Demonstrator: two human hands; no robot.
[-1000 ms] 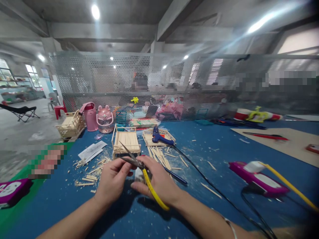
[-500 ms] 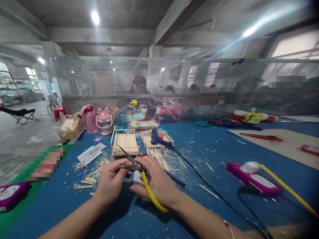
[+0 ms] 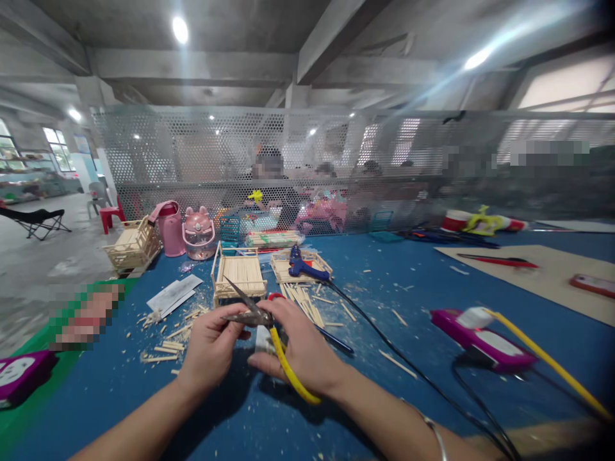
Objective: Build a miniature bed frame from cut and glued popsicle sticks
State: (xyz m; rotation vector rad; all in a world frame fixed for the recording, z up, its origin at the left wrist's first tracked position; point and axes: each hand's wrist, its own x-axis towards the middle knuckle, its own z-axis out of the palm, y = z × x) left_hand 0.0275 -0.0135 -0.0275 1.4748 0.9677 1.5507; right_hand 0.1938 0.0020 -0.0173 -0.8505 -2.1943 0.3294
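The scissors' (image 3: 266, 316) blades have swung wider! Below spreads the blue table (image 3: 120, 378); over its near side the right hand (image 3: 302, 342) grips the scissors, the left hand (image 3: 211, 342) pinching at the blades, its catch hidden. Toward the far edge: stick frame (image 3: 241, 272), glue gun (image 3: 307, 267), loose sticks (image 3: 305, 301).

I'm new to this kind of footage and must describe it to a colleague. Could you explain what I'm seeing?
There is no machine here: these are a person's bare hands, seen by a camera worn on the head, looking forward and down. The right hand holds scissors with a yellow handle, blades open. The left hand's fingers are at the blades; whether they hold something is hard to tell. On the blue table lie a small stick-built frame, a blue glue gun, loose sticks and papers.
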